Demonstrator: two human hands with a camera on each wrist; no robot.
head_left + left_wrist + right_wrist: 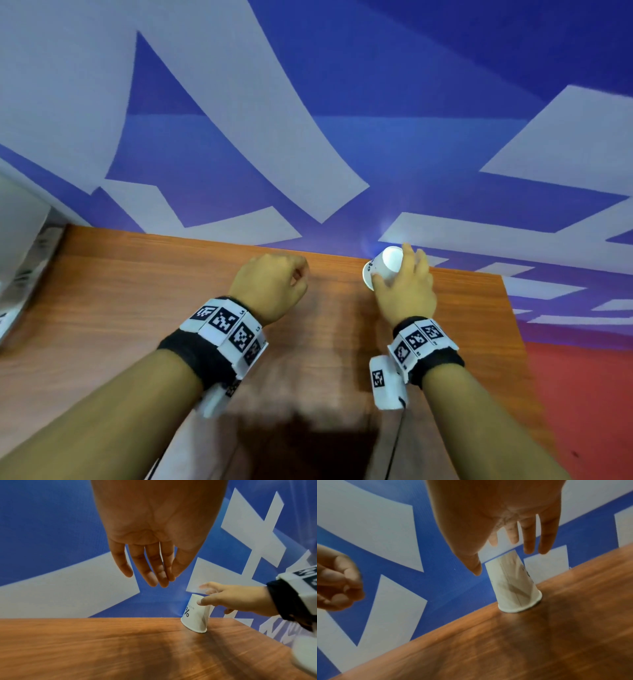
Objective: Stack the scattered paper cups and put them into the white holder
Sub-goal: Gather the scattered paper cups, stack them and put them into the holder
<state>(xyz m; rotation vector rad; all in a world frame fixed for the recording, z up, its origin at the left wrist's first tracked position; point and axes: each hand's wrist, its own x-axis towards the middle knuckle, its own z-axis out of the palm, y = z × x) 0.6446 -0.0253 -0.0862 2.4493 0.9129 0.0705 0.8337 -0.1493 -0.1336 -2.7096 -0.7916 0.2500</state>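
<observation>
The white paper cup stands upside down – slightly tilted – at the far counter edge, about 1 o'clock. The right hand grip is spread around its base, thumb touching; the left hand, loosely curled, holds nothing.

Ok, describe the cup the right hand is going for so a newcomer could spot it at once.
Start at the wooden table and follow its far edge, where it meets the blue-and-white wall, toward the right. There a white paper cup stands upside down, tilted, with the right hand on it. It is the only cup in view, printed with a black percent sign.
</observation>
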